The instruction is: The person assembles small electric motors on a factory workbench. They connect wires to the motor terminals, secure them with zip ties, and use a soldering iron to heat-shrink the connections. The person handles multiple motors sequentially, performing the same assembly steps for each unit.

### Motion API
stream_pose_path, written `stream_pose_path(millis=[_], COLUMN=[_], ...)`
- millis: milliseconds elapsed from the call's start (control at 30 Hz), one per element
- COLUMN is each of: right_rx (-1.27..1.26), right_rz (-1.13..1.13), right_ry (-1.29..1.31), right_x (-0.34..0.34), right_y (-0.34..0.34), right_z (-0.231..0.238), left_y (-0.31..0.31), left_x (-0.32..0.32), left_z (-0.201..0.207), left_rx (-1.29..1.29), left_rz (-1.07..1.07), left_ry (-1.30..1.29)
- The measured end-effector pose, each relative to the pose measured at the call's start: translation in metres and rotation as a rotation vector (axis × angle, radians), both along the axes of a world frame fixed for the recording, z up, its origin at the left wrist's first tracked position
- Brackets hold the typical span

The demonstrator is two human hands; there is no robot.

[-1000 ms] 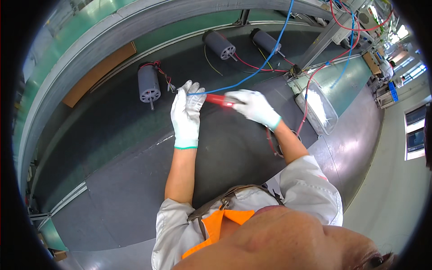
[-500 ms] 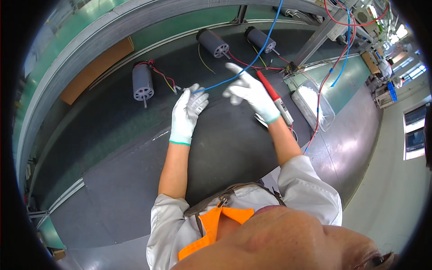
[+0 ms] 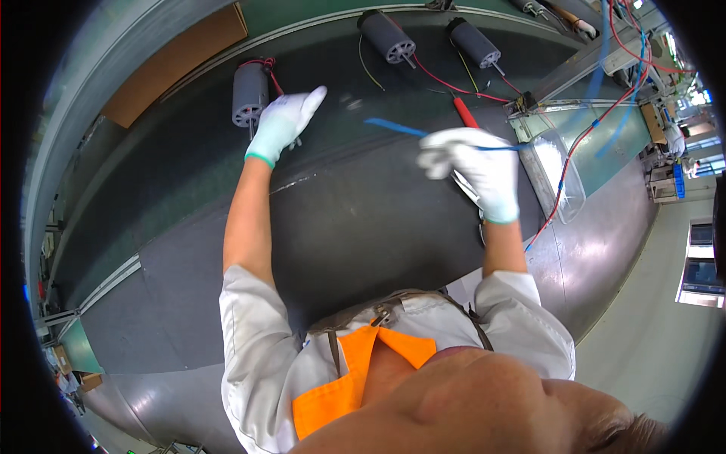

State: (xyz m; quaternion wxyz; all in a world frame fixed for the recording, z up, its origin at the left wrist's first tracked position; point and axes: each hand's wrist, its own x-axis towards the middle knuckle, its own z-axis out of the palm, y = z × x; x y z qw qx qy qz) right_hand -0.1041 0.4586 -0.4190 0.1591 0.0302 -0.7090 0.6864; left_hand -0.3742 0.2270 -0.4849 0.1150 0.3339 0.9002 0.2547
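Note:
My left hand [image 3: 286, 121], in a white glove, is beside a grey cylindrical motor [image 3: 249, 94]. It covers part of the motor's red wires [image 3: 277, 83], and its visible fingers stretch toward the upper right. Bare metal wire ends [image 3: 296, 142] show below it. To the right, my gloved right hand [image 3: 480, 170] is closed around a thin blue tube [image 3: 397, 127], whose free end sticks out leftward, blurred. Between the hands, a small pale thing [image 3: 352, 101] is smeared by motion, its kind unclear. Behind my right hand lies a red-handled tool [image 3: 464, 112].
Two more grey motors [image 3: 387, 38] [image 3: 475, 44] with wires lie at the far side of the dark mat [image 3: 363, 227]. A clear bin [image 3: 556, 174] of white pieces stands at right, crossed by a red hose [image 3: 578, 144]. Brown cardboard [image 3: 178, 64] lies far left.
My left hand has let go of the blue tube and moved left to the nearest motor. My right hand has moved right and now grips the tube. The view has shifted slightly.

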Motion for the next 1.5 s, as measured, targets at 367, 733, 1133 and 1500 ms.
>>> stream_pose_path(millis=[367,733,1133,1500], right_rx=[0.207,1.151,0.792,0.942], right_rz=[-0.192,-0.447,-0.313,0.047], right_ry=[-0.405,-0.389,-0.397,-0.204], right_x=[-0.079,-0.265,-0.231,0.07], right_y=[0.06,0.082,-0.053,-0.105], right_z=[-0.063,-0.139,-0.115,-0.063], left_y=[-0.038,0.052,0.005,-0.029], left_x=[0.05,0.029,0.03,0.147], left_z=[-0.039,-0.083,-0.078,-0.042], left_rx=[-0.248,0.13,0.477,0.489], left_rz=[0.166,0.163,0.219,-0.095], left_ry=[0.709,0.658,0.46,0.223])
